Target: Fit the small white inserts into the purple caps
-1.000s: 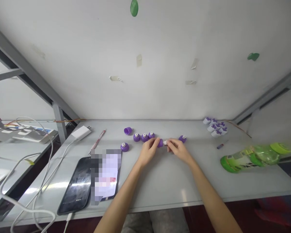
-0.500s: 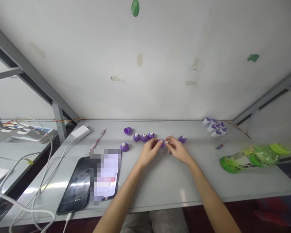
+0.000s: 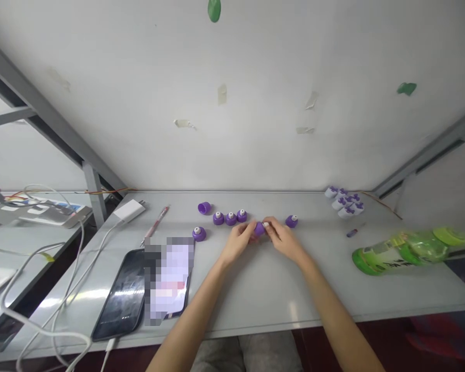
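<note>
Between my two hands is a purple bottle cap (image 3: pixel 259 229) with a white tip, held on its side above the table. My left hand (image 3: pixel 238 242) grips the purple body between thumb and fingers. The fingers of my right hand (image 3: pixel 282 238) pinch the white tip at its right end. Beyond my left hand stand several more purple caps (image 3: pixel 231 218) with white tips, and another purple cap (image 3: pixel 199 234) sits farther left. A purple cap (image 3: pixel 204 208) lies on its side, its hollow showing. Just past my right hand is a tilted purple cap (image 3: pixel 292 221).
At the back right stands a cluster of white pieces with purple tops (image 3: pixel 344 202). A small screwdriver (image 3: pixel 352 233) and a green bottle (image 3: pixel 403 251) lie on the right. To the left are two phones (image 3: pixel 122 294), a pen (image 3: pixel 155 226), a white charger (image 3: pixel 128 211) and loose cables.
The purple cap has turned a little in my hands, so more of its rounded side shows. My left fingers have shifted on it. Everything on the table stays in place.
</note>
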Motion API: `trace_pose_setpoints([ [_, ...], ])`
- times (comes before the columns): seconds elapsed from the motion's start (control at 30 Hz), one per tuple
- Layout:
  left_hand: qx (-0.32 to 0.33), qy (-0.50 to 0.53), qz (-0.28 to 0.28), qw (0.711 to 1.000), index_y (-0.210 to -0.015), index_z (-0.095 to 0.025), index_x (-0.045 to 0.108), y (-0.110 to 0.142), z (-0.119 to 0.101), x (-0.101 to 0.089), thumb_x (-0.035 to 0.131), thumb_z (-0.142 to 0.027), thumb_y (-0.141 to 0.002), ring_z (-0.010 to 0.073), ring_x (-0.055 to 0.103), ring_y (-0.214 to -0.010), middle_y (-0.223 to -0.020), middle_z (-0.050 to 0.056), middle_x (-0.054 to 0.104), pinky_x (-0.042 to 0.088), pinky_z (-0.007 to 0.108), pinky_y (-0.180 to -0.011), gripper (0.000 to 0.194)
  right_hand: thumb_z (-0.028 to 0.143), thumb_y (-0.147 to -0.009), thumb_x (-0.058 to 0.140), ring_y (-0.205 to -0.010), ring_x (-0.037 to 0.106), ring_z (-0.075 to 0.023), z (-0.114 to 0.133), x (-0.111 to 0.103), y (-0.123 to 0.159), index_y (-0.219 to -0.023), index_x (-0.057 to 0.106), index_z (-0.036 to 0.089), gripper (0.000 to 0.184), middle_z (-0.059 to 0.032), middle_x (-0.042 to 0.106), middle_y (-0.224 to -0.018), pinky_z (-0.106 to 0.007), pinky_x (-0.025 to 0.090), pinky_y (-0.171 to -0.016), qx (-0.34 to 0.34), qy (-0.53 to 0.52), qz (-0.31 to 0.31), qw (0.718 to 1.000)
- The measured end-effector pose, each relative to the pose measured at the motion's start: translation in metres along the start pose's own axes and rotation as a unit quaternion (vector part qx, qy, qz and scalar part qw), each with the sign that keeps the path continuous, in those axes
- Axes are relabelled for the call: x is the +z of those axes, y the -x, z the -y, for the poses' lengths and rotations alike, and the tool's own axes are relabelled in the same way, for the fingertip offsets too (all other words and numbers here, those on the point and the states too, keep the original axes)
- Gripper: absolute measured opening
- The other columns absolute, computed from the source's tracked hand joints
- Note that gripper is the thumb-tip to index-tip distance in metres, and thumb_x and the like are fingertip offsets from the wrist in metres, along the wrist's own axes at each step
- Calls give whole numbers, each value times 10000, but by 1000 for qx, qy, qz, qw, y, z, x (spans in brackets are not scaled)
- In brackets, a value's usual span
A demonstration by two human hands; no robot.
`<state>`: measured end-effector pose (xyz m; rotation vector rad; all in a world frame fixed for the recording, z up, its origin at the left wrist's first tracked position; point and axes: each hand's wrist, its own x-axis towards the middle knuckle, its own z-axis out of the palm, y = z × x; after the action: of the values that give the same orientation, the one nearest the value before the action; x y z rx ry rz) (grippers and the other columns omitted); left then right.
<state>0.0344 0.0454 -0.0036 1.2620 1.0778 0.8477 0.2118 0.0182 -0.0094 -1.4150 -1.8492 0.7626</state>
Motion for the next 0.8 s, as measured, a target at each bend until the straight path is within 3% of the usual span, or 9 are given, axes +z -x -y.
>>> trace_pose_setpoints([
  [0.17, 40, 5, 2, 999, -914, -197, 662, 1, 7, 3, 590, -569, -850, 193, 687, -805, -856, 51, 720, 568, 355, -788, 384, 466, -1014, 310, -584, 545, -195, -6, 0, -1, -1041, 580, 272, 333, 3, 575, -668, -288, 390, -588, 8, 51, -15, 999],
  [0.27, 128, -50, -16, 990, -1077, -195, 633, 5, 8, 5, 646, -497, -840, 217, 683, -981, -1050, 76, 715, 540, 388, -926, 384, 445, -1012, 327, -572, 536, -189, -8, -2, -1, -941, 585, 265, 323, -2, 585, -672, -283, 350, -568, 10, 65, -21, 998],
  [0.37, 189, -118, -39, 974, -1113, -197, 617, 8, 6, 7, 644, -472, -850, 216, 679, -997, -1100, 81, 695, 527, 390, -948, 381, 445, -1021, 300, -565, 529, -182, -5, -4, -1, -884, 565, 256, 352, 5, 567, -648, -284, 348, -568, 9, 51, -9, 999],
  [0.43, 154, -96, -40, 983, -1108, -190, 611, 8, 4, 7, 606, -499, -872, 201, 703, -897, -1058, 78, 702, 559, 360, -853, 389, 445, -1026, 285, -589, 539, -185, 0, -4, 0, -923, 556, 259, 345, 8, 560, -653, -286, 364, -585, 8, 42, -5, 999],
  [0.53, 58, -35, -28, 997, -964, -167, 634, 4, 2, 6, 542, -569, -889, 179, 691, -680, -827, 57, 707, 568, 327, -686, 420, 432, -1030, 282, -612, 537, -187, 7, -2, 2, -990, 539, 265, 309, 8, 565, -680, -288, 367, -608, 8, 46, 5, 999],
  [0.63, 35, -4, -14, 999, -889, -169, 652, 2, 3, 4, 569, -579, -873, 189, 692, -694, -780, 59, 703, 574, 335, -689, 418, 394, -1027, 290, -665, 551, -188, 8, 0, 2, -951, 524, 251, 285, -13, 599, -756, -288, 356, -624, 1, 69, 4, 998],
  [0.7, 79, -10, -9, 997, -1003, -181, 650, 2, 5, 2, 627, -529, -856, 205, 708, -808, -904, 70, 716, 582, 350, -754, 378, 378, -1021, 292, -666, 546, -184, 3, 0, 0, -890, 505, 239, 286, -15, 589, -751, -286, 349, -621, -6, 70, -2, 998],
  [0.8, 200, -83, -16, 976, -1123, -196, 612, 5, 8, 4, 649, -428, -863, 195, 687, -899, -1025, 75, 681, 568, 369, -853, 350, 399, -1010, 289, -583, 495, -167, -5, 0, -3, -785, 451, 235, 322, 16, 498, -634, -281, 334, -588, 8, 32, 0, 999],
])
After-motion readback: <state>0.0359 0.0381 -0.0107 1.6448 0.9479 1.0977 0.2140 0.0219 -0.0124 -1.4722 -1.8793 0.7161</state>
